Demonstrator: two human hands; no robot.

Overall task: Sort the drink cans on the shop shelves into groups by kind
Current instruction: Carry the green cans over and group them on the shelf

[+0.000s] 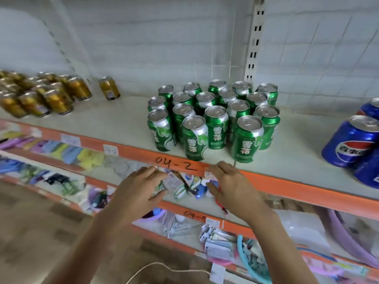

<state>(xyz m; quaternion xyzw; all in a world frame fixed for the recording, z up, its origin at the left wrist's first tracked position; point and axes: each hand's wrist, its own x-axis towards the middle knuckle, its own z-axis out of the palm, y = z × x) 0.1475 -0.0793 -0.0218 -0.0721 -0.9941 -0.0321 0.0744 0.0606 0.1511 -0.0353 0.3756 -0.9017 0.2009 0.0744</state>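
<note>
1. Far left of the shelf (127, 119): a cluster of gold cans (41, 95) is noted, blurred, with one single gold can (109, 88) standing apart to its right, near the back wall.
2. Centre: the green cans (213, 117) are seen packed upright in tight rows, sides touching, silver tops up; the front row stands just behind the orange shelf edge (287, 185) marked "04-2".
3. Below that edge, the left hand (139, 187) is held flat, fingers straight, nothing gripped.
4. Just beside it, the right hand (229, 185) is likewise spread and empty, fingertips near the orange edge, below the front green cans.
5. Far right: blue cans (352, 140) are partly cut off by the frame, well apart from the green group.
6. Judgement on handling: the cans are taken to be rigid but dentable if squeezed, smooth-walled and somewhat slippery, moderately heavy if full. A grip round the mid-body is advised; tight packing suggests front-row cans are taken first.
7. Sorting appears largely done; the lone gold can is judged outstanding.
</note>
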